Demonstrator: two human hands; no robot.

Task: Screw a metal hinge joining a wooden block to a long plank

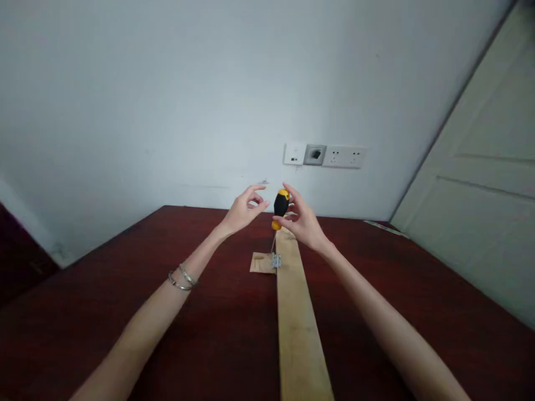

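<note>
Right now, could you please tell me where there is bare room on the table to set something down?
Bare dark red wood tabletop spreads left of the long pale wooden plank, and more right of it. It is crowded at the plank's far end: tan wood scrap, steel hinge, black-and-yellow screwdriver, right hand.

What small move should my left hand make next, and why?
Probably lower the left hand to steady the metal hinge on the wooden plank: the right hand alone holds the black-and-yellow screwdriver, its shaft tilted down at the hinge, and the left touches nothing.
</note>
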